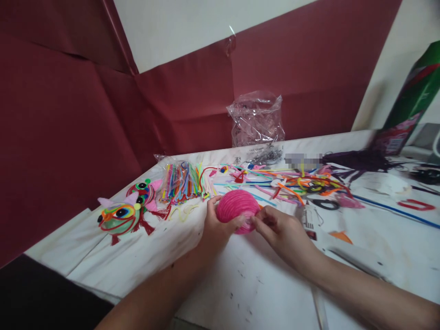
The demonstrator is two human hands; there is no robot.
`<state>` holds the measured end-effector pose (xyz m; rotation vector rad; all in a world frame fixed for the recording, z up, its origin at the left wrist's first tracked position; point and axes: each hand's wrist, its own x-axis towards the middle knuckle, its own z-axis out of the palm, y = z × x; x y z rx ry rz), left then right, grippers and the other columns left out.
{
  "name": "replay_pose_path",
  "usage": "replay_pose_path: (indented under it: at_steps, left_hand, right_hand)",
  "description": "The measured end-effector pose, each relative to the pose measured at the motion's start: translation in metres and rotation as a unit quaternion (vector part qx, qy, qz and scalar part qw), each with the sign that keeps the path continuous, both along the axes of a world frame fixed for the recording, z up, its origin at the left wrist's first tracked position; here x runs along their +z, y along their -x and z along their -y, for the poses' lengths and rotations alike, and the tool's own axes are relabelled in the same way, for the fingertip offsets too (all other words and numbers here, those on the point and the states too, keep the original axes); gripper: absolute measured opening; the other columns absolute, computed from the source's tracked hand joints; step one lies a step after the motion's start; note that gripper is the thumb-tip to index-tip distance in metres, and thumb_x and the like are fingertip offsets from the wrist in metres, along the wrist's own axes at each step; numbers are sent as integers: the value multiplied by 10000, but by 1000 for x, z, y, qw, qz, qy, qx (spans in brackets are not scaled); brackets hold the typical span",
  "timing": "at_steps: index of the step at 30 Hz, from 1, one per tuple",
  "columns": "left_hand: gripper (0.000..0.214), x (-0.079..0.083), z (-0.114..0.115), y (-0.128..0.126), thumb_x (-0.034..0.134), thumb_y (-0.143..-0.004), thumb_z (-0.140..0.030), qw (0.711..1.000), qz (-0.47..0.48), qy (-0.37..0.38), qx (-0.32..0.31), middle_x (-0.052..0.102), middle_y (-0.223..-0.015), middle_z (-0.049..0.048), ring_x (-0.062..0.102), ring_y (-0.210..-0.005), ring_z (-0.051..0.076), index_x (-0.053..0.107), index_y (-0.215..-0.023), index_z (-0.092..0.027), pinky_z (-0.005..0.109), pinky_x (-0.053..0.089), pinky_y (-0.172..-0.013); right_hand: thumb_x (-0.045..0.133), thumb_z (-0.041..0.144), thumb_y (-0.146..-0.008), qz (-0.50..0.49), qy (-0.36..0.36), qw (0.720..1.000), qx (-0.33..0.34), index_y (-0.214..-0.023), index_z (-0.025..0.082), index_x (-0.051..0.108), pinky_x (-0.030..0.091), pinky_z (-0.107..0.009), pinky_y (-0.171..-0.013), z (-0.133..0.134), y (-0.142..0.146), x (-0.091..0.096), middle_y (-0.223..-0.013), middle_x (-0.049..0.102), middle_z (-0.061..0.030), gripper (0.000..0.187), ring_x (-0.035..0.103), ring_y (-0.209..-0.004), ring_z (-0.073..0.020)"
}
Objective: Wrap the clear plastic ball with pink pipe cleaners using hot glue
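Pink ball (238, 208): your left hand (216, 229) cups it at 9 o'clock, your right hand (280, 231) pinches its wrap at 3. Likely mid-winding; next, press the end flat.

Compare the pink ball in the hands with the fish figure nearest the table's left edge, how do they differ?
The pink ball is one plain colour; the fish figure is striped in many colours. The ball has no features, while the fish has a big eye, pink ears and red fins. The ball is held by the left hand and right hand; the fish lies untouched on the table. Both are rounded and look wrapped in fuzzy craft wire.
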<state>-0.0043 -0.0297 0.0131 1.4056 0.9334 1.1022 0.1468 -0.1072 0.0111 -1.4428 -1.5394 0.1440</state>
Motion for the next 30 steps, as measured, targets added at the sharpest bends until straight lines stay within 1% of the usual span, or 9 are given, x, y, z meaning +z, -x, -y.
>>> replay_pose_path:
  at_steps: [5, 9, 11, 14, 17, 20, 25, 28, 30]
  left_hand:
    - [855, 4, 1, 3, 874, -487, -347, 1000, -23, -13, -9, 600, -1109, 110, 648, -897, 246, 436, -1206, -196, 331, 520, -746]
    - [876, 11, 4, 4, 884, -480, -359, 999, -41, -16, -23, 600, -1109, 102, 646, -890, 248, 437, -1219, -211, 330, 518, -737]
    - [840, 11, 3, 4, 880, -492, -384, 999, -34, -21, -22, 605, -1088, 95, 645, -897, 250, 444, -1188, -210, 333, 521, -739]
    - [822, 5, 0, 3, 882, -495, -400, 999, -18, -28, 1, 605, -1077, 85, 638, -940, 254, 437, -1161, -213, 344, 524, -774]
    - [819, -2, -4, 3, 880, -511, -403, 1000, 0, -26, 5, 607, -1070, 73, 637, -946, 248, 429, -1172, -226, 352, 526, -799]
    - [858, -6, -6, 2, 881, -515, -390, 1000, 13, -29, 3, 604, -1103, 84, 635, -968, 254, 422, -1222, -231, 355, 526, -813]
    - [905, -5, -3, 2, 872, -539, -344, 1000, 7, -28, -1, 556, -1249, 109, 600, -1101, 285, 413, -1311, -244, 369, 501, -902]
    - [884, -2, -1, 1, 861, -554, -339, 999, 4, -31, -9, 548, -1265, 111, 583, -1128, 291, 417, -1311, -239, 380, 496, -916]
    - [870, 0, 0, 1, 864, -542, -343, 1000, 1, -30, -9, 556, -1245, 112, 592, -1103, 292, 428, -1287, -230, 382, 505, -895]
  right_hand:
    - [471, 346, -883, 46, -22, 999, -12, -697, 242, 504, 427, -275, -480, -1, -2, -2, -576, 631, -5, 215, 593, -481, -172]
    - [480, 309, -898, 87, -41, 995, -10, -703, 241, 510, 444, -273, -510, 0, -2, -4, -611, 628, -9, 209, 605, -517, -170]
    - [493, 310, -902, 65, -46, 997, -1, -772, 234, 524, 475, -276, -542, 0, -3, -5, -662, 667, -19, 153, 645, -564, -177]
    - [494, 305, -917, 28, -60, 998, 12, -846, 225, 537, 506, -277, -582, 1, -3, -6, -737, 714, -36, 116, 689, -636, -183]
    - [479, 300, -927, 34, -65, 997, 9, -815, 223, 556, 495, -278, -552, 1, -3, -5, -707, 707, -33, 156, 676, -596, -180]
    - [477, 323, -927, 37, -57, 998, -4, -805, 213, 572, 483, -291, -530, 1, -2, -5, -668, 684, -30, 190, 647, -550, -183]
    - [482, 336, -920, 31, -39, 999, 0, -763, 217, 572, 466, -290, -526, 0, -1, -5, -636, 654, -19, 217, 617, -531, -179]
    - [486, 334, -915, 14, -21, 1000, 1, -749, 219, 571, 458, -285, -524, 0, -1, -4, -631, 657, -17, 219, 619, -537, -179]
    - [494, 328, -908, 6, -13, 1000, 5, -752, 218, 576, 459, -283, -525, 0, 0, -3, -636, 665, -18, 209, 626, -542, -179]
